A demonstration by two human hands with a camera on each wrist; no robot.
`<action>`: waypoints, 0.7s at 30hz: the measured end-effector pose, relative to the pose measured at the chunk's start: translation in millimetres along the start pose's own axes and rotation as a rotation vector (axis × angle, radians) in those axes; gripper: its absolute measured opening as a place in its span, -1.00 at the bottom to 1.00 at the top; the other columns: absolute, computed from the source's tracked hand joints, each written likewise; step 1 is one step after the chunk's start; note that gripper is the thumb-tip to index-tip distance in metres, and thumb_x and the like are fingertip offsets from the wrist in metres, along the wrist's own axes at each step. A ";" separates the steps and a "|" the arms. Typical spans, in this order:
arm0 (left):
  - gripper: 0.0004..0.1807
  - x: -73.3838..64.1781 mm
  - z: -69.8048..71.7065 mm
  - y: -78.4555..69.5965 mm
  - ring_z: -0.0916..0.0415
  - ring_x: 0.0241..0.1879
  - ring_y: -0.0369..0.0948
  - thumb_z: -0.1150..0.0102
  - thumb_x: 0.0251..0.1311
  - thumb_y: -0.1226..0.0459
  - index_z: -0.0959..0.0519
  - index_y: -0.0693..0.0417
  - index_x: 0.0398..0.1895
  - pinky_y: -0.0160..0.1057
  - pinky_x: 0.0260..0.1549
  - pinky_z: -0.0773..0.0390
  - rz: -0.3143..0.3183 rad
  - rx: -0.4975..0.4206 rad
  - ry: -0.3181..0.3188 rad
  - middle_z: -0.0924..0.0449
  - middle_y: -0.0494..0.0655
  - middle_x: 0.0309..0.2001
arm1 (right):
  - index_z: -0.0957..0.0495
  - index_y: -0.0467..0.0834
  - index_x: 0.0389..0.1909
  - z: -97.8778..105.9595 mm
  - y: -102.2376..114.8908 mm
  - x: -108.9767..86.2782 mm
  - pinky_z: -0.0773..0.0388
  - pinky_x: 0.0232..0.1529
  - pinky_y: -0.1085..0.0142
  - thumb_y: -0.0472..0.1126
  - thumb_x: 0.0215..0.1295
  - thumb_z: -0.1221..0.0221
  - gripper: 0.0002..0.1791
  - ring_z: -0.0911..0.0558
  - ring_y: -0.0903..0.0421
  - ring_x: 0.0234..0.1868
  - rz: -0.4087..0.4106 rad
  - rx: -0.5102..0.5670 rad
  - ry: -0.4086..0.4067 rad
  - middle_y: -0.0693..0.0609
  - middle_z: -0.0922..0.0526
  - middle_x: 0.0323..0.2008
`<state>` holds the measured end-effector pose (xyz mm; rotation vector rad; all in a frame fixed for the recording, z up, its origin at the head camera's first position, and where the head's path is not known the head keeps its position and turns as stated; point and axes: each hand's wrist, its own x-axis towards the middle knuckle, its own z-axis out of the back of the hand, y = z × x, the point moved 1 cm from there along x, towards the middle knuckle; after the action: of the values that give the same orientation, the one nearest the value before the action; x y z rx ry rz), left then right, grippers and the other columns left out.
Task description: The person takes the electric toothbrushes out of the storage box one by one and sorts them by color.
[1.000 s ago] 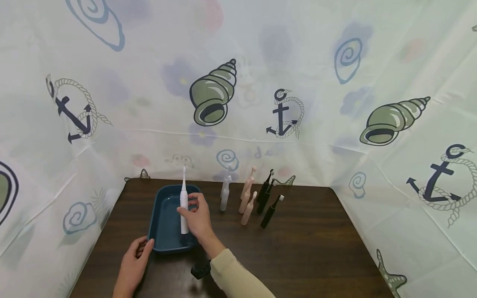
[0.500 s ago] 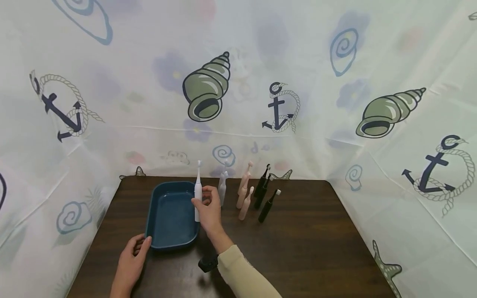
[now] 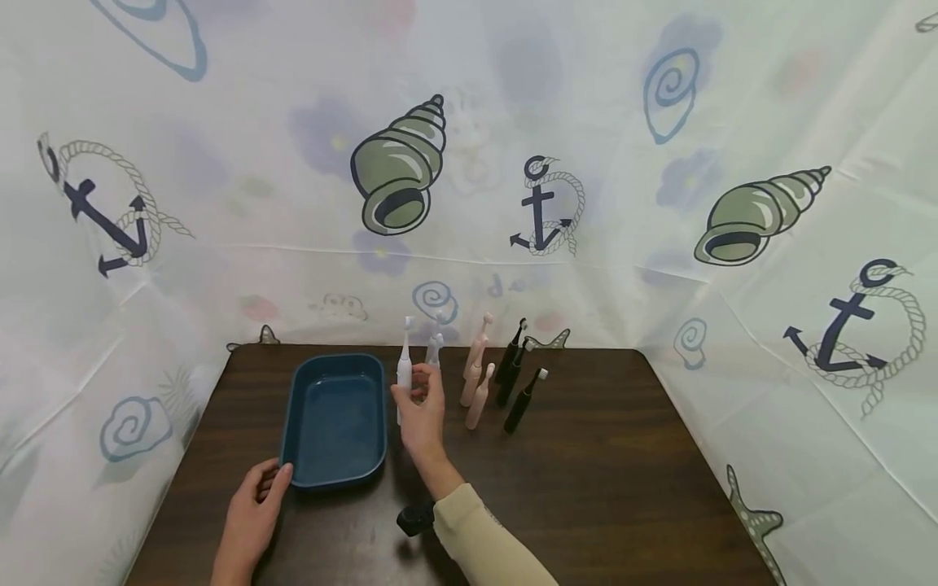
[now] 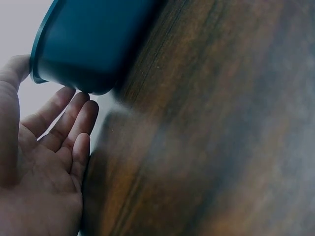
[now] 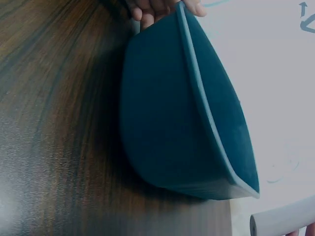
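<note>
My right hand (image 3: 423, 415) pinches a white electric toothbrush (image 3: 404, 370) by its handle, holding it upright just right of the blue tray (image 3: 337, 427). In the right wrist view, the end of the toothbrush handle (image 5: 278, 220) shows at the lower right corner beyond the tray (image 5: 157, 108). At the tray's near left corner, my left hand (image 3: 249, 509) holds on, thumb at the rim and fingertips against the outer wall. The left wrist view has the left hand (image 4: 49, 147) with slightly bent fingers under that corner of the tray (image 4: 88, 44).
Right of the held toothbrush, several others stand upright on the dark wooden table (image 3: 586, 480): white toothbrushes (image 3: 434, 350) partly behind the right hand, pink toothbrushes (image 3: 477, 405) and black toothbrushes (image 3: 518, 413). A patterned white cloth (image 3: 608, 309) hangs behind and at the sides.
The right hand has carried the white toothbrush rightward, from over the tray to beside its right rim, close to the other white ones. The left hand has stayed at the tray's corner.
</note>
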<state>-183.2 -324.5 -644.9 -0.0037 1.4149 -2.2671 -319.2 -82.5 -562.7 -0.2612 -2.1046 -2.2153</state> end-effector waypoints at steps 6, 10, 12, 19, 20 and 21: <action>-0.16 -1.8 0.4 -0.1 -0.37 -0.11 -0.58 0.03 0.57 -0.29 -0.36 0.19 0.55 -0.58 -0.19 -0.40 0.004 0.000 0.000 -0.54 0.25 0.37 | -0.52 0.03 0.18 1.7 -8.0 -2.8 -0.55 -0.02 0.22 -0.31 0.40 -0.39 -0.57 -0.53 0.04 -0.05 0.004 0.011 -0.057 -0.05 -0.62 0.09; -0.17 -2.4 0.4 -0.7 -0.35 -0.13 -0.61 0.02 0.57 -0.28 -0.37 0.18 0.55 -0.59 -0.20 -0.38 0.005 -0.003 -0.006 -0.54 0.25 0.37 | -0.51 0.03 0.19 5.0 -13.8 -5.5 -0.54 0.06 0.19 -0.34 0.42 -0.37 -0.58 -0.55 0.02 0.01 -0.003 0.014 -0.098 -0.05 -0.62 0.11; -0.17 -1.8 0.4 -1.2 -0.37 -0.09 -0.55 0.02 0.57 -0.28 -0.37 0.19 0.55 -0.59 -0.19 -0.37 0.003 -0.001 -0.008 -0.54 0.25 0.37 | -0.50 0.02 0.19 6.5 -18.0 -6.4 -0.54 0.08 0.18 -0.35 0.43 -0.37 -0.58 -0.55 0.00 0.02 -0.007 0.018 -0.114 -0.05 -0.61 0.11; -0.16 -1.1 2.3 -2.8 -0.41 -0.02 -0.46 0.03 0.58 -0.28 -0.35 0.20 0.56 -0.59 -0.19 -0.38 -0.004 0.006 0.005 -0.53 0.26 0.38 | -0.46 -0.09 0.15 7.9 -35.7 -6.9 -0.55 0.11 0.19 -0.46 0.40 -0.33 -0.58 -0.56 -0.04 0.01 -0.033 0.050 -0.182 -0.13 -0.57 0.06; -0.16 -1.2 2.6 -2.7 -0.39 -0.05 -0.49 0.03 0.58 -0.28 -0.35 0.20 0.56 -0.59 -0.19 -0.38 -0.003 0.007 0.006 -0.53 0.27 0.38 | -0.46 -0.11 0.15 8.0 -37.7 -7.3 -0.56 0.12 0.19 -0.46 0.41 -0.33 -0.58 -0.56 -0.04 0.02 -0.036 0.052 -0.190 -0.14 -0.57 0.06; -0.16 -1.3 2.8 -2.7 -0.38 -0.07 -0.53 0.03 0.58 -0.28 -0.35 0.20 0.56 -0.59 -0.19 -0.38 -0.002 0.007 0.006 -0.53 0.26 0.38 | -0.46 -0.12 0.15 8.2 -39.5 -7.4 -0.56 0.13 0.18 -0.47 0.40 -0.33 -0.59 -0.57 -0.03 0.02 -0.040 0.055 -0.199 -0.15 -0.57 0.07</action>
<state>-182.4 -325.4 -641.0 0.0043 1.4112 -2.2755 -318.0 -72.5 -602.4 -0.4579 -2.2839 -2.2338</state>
